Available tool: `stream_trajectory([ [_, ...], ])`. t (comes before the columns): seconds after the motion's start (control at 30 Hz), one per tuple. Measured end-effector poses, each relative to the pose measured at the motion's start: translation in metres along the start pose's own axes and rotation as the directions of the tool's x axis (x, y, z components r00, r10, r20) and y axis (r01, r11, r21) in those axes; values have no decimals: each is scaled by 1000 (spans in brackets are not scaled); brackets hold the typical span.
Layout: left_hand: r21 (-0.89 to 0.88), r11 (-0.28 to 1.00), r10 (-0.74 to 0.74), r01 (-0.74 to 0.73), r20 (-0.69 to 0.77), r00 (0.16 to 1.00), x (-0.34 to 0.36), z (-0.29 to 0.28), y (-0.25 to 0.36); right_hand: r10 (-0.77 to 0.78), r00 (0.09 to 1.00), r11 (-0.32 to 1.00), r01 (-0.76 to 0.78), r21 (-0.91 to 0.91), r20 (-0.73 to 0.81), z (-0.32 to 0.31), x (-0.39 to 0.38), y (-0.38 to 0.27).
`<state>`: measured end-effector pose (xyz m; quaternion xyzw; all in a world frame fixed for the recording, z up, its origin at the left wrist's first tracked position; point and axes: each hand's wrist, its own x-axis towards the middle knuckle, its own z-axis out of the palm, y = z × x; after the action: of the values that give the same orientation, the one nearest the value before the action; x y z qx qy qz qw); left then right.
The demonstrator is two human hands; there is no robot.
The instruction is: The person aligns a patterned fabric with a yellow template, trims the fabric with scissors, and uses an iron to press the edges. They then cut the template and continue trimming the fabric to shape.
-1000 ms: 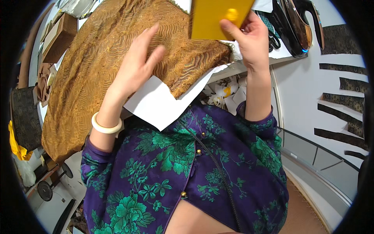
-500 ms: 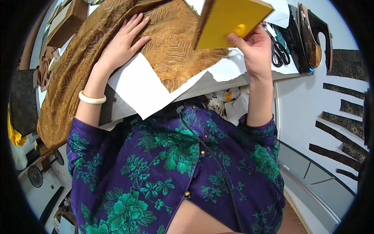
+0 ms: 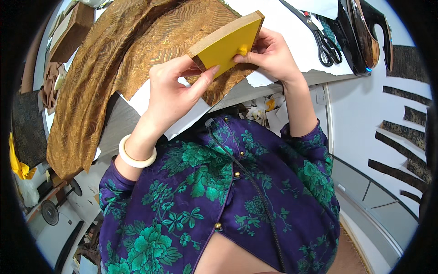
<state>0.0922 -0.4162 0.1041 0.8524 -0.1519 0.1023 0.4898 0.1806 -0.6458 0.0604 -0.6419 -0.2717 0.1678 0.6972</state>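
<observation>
Between both hands I hold a yellow panel [image 3: 223,51] with brown patterned edges and a small yellow knob-like tuft on its face. It is tilted above the table. My left hand [image 3: 175,84] grips its near left corner, thumb on the yellow face and fingers behind. On its right side, my right hand [image 3: 273,55] is closed, with the thumb beside the tuft; its other fingers are partly hidden. Beneath lies golden-brown brocade fabric [image 3: 150,41], spread over the table and hanging off its left edge. White paper [image 3: 187,119] shows under the fabric near my left wrist.
Black-handled scissors [image 3: 326,50] lie to the right, beside a dark glossy appliance [image 3: 358,41] with a blue light. At far left stands a brown box [image 3: 73,34]. Dark patterned strips [image 3: 397,173] hang on the white surface at right. Scraps [image 3: 267,107] sit below the table edge.
My left hand has left the fabric and taken hold of the panel's left corner. The panel has come lower and nearer, turning so its brown edge shows along the top.
</observation>
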Motion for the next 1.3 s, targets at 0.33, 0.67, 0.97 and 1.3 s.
stream_trajectory([
  [0.33, -7, 1000, 7, -8, -65, 998, -9, 16, -4, -35, 998, 994, 40, -102, 43, -26, -13, 3],
  [0.67, 34, 998, 55, -54, -20, 998, -13, 22, -9, -50, 998, 997, 52, -55, 23, -28, -17, 18],
  [0.97, 148, 983, 115, -105, -65, 991, -18, 30, 2, 40, 998, 993, -44, -105, -42, -23, -25, 6],
  [1.3, -12, 999, -51, 50, -17, 999, -35, 31, -4, 90, 995, 992, -94, -88, -44, -17, -33, -12],
])
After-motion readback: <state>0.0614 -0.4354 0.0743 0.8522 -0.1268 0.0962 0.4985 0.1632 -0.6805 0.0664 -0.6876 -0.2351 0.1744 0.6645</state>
